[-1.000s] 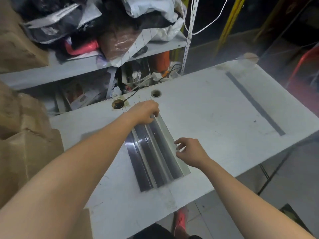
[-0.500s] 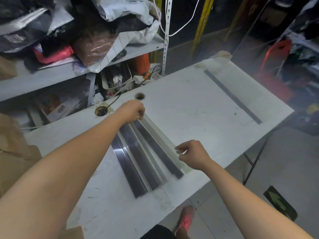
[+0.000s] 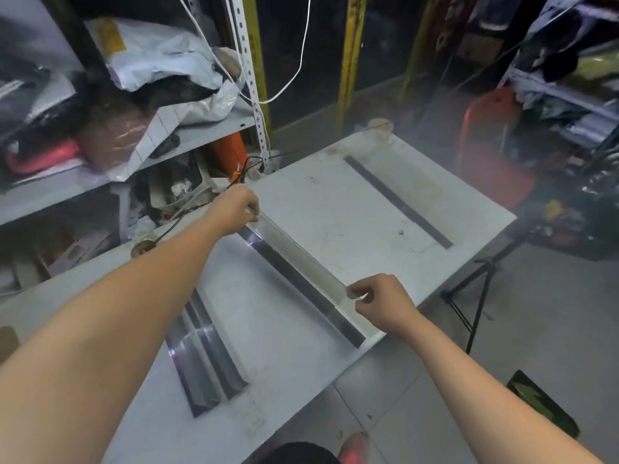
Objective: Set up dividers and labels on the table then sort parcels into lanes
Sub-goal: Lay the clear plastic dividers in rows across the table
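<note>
Divider [image 3: 301, 272] gripped at both ends, reaching from the table's far edge to its near edge.
Head view: the left hand [image 3: 234, 209] pinches the strip's far end at the far edge of the white table [image 3: 351, 212]. The right hand [image 3: 382, 303] pinches the near end at the near edge, fingers curled on the clear upright wall. Whether the dark base touches the surface cannot be told. Two more dividers [image 3: 204, 360] lie side by side toward the near-left corner, well apart from it. A dark strip [image 3: 398, 202] lies along the right edge.
</note>
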Demonstrator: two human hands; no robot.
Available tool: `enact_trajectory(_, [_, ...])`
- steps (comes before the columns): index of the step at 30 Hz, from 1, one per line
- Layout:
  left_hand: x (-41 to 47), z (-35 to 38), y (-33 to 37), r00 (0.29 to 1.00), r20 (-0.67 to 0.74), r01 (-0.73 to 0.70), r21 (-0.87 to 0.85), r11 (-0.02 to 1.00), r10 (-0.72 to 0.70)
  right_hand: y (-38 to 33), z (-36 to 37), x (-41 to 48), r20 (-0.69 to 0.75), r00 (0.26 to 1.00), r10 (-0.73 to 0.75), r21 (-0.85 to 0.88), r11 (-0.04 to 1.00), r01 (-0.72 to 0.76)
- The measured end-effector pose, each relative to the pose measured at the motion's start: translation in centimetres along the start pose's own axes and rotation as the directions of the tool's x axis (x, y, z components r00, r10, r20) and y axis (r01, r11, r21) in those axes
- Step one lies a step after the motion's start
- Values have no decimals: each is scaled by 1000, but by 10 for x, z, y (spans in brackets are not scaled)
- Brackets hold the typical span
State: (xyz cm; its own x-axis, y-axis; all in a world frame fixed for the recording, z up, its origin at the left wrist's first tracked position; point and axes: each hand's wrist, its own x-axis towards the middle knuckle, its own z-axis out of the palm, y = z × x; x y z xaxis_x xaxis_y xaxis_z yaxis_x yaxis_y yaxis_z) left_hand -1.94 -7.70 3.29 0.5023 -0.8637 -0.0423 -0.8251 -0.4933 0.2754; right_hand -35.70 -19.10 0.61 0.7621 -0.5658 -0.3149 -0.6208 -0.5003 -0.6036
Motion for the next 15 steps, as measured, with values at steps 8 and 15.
enact_trajectory(8, [57, 6, 92, 998, 13, -58, -43, 997, 58, 60, -52, -2, -1, 1000, 21, 4, 1000, -21])
enact_trajectory(15, [128, 27, 119, 994, 37, -98, -47, 994, 100, 96, -83, 23, -33, 996, 78, 56, 996, -76])
